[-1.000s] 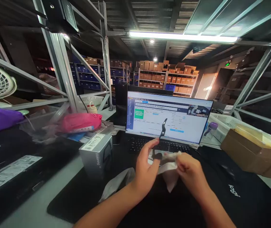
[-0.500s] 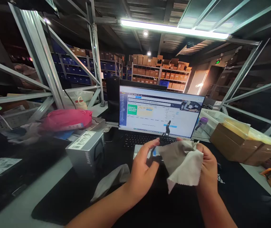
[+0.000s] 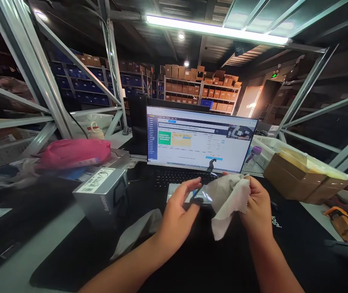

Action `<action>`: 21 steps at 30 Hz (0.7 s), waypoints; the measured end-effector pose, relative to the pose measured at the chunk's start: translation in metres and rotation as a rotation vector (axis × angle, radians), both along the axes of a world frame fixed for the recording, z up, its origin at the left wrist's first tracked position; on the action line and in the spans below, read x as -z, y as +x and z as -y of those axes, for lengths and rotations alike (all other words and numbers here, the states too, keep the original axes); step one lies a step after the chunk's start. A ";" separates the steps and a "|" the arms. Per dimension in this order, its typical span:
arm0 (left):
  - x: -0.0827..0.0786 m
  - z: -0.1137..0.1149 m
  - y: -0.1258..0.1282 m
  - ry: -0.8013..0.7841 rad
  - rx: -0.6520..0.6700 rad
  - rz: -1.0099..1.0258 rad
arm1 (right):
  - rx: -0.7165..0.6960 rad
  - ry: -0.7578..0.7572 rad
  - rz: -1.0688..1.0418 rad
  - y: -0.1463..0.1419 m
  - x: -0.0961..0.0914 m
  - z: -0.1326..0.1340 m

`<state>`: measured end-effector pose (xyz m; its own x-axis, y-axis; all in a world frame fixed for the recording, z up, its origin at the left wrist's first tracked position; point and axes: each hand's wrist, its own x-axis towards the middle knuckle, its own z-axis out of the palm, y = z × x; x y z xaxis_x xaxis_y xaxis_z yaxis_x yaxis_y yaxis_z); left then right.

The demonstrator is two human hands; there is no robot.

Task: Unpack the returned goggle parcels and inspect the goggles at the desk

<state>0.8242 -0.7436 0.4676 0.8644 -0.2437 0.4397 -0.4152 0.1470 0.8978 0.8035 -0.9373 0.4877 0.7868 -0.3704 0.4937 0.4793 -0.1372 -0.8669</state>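
My left hand (image 3: 180, 209) is closed on one side of a pair of dark-framed glasses (image 3: 197, 200), thumb below and fingers above. One clear lens shows a reflection, and a black temple arm (image 3: 212, 165) sticks up in front of the laptop screen. In my right hand (image 3: 257, 203) is a light grey cleaning cloth (image 3: 230, 199) with a zigzag edge, pinched against the other side of the glasses, so that part is hidden. A grey pouch-like piece of fabric (image 3: 137, 234) lies on the black desk mat beside my left forearm.
A laptop (image 3: 200, 140) stands open behind my hands. To the left are a grey product box (image 3: 102, 195) and a pink bag (image 3: 77, 152). On the right sit a cardboard box (image 3: 296, 173), a white basket (image 3: 265, 148) and a yellow-orange tool (image 3: 346, 228).
The cloth has folded inward and now hangs narrower, baring more of the lens. The whole view has shifted slightly; both hands keep their hold.
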 end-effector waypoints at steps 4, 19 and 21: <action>0.005 0.001 0.003 0.064 -0.040 0.058 | -0.076 0.145 -0.015 0.000 0.002 -0.018; 0.007 -0.002 0.009 0.104 -0.105 0.093 | -0.364 0.047 -0.034 -0.017 0.008 -0.064; 0.008 -0.002 0.009 0.159 -0.131 0.136 | -0.294 0.061 -0.049 -0.013 0.011 -0.064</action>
<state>0.8331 -0.7417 0.4600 0.8284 -0.2092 0.5196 -0.5404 -0.0549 0.8396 0.7903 -0.8729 0.4762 0.8871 -0.1510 0.4363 0.4480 0.0537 -0.8924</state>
